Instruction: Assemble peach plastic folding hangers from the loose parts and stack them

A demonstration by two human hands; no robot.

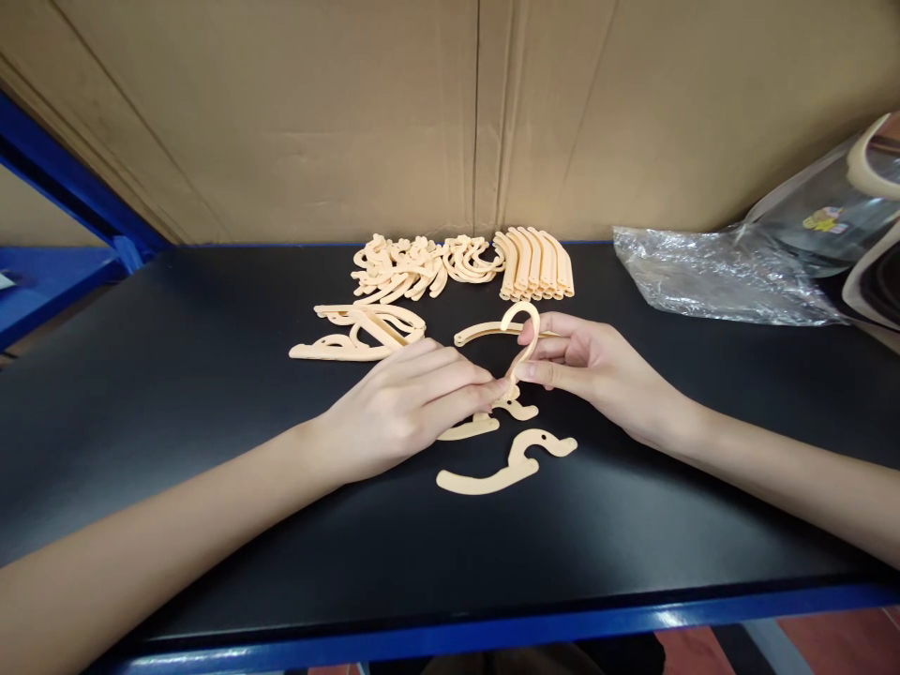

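Note:
A cream plastic hanger hook [535, 328] stands upright between my two hands, its curve at the top. My right hand [597, 366] pinches the hook's stem between thumb and fingers. My left hand [408, 398] closes on the lower end of the same hook, and its fingers hide that joint. Just below lies a flat curved hanger piece [488, 480] with a small hole. A similar piece [524, 411] shows partly under my left fingertips. Behind the hook rests a curved hanger arm [482, 331], partly covered by my right hand.
Folded hangers [337, 352] lie beyond my left hand. Farther back are a heap of flat pieces [400, 270], loose hooks [470, 261] and stacked hanger arms [538, 264]. Clear plastic bags [731, 272] sit at right on the black table [281, 553]. Cardboard [316, 112] stands behind.

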